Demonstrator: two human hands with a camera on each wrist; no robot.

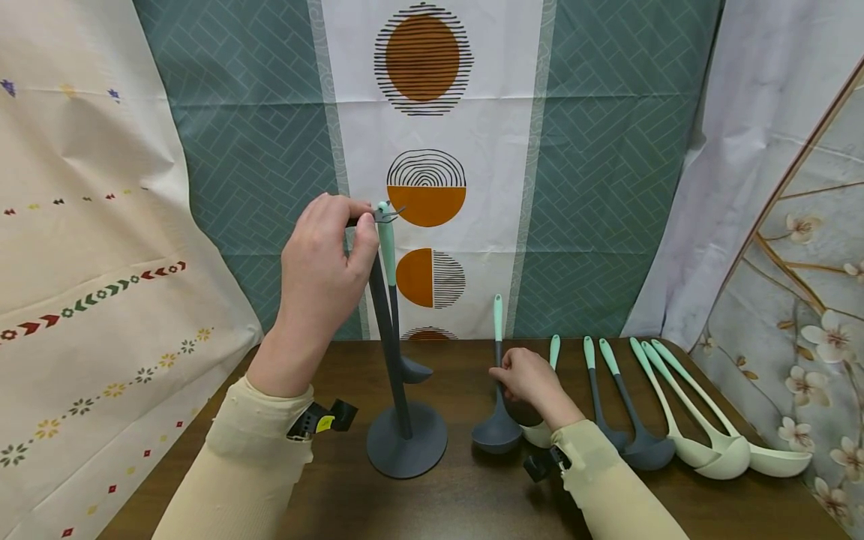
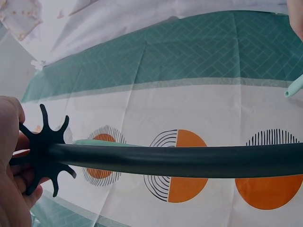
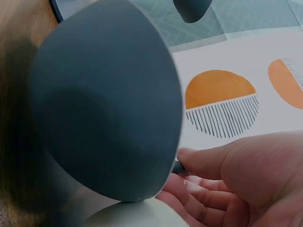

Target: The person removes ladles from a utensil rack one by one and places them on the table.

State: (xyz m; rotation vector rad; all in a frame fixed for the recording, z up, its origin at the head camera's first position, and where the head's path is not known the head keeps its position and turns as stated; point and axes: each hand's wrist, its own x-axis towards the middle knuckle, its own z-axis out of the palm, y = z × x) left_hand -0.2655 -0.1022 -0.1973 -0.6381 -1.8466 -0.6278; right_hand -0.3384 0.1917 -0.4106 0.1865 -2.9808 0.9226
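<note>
My left hand (image 1: 327, 259) grips the hooked top of a dark grey utensil stand (image 1: 390, 337), whose curved hooks (image 2: 45, 156) fan out past the fingers in the left wrist view. From one hook hangs a ladle (image 1: 388, 255) with a mint handle and dark grey bowl. On the right, my right hand (image 1: 533, 379) pinches the dark shaft of another grey ladle (image 1: 498, 431) between thumb and fingers, mint handle pointing up. Its bowl (image 3: 109, 99) fills much of the right wrist view. Beside it, partly hidden behind my hand, is a pale green ladle (image 1: 538, 435).
To the right on the brown table (image 1: 324, 465) lie two more dark grey ladles (image 1: 648, 452) and several pale green ladles (image 1: 724, 459), handles pointing away. The stand's round base (image 1: 407, 457) sits left of the held ladle. A patterned curtain (image 1: 601, 165) hangs behind.
</note>
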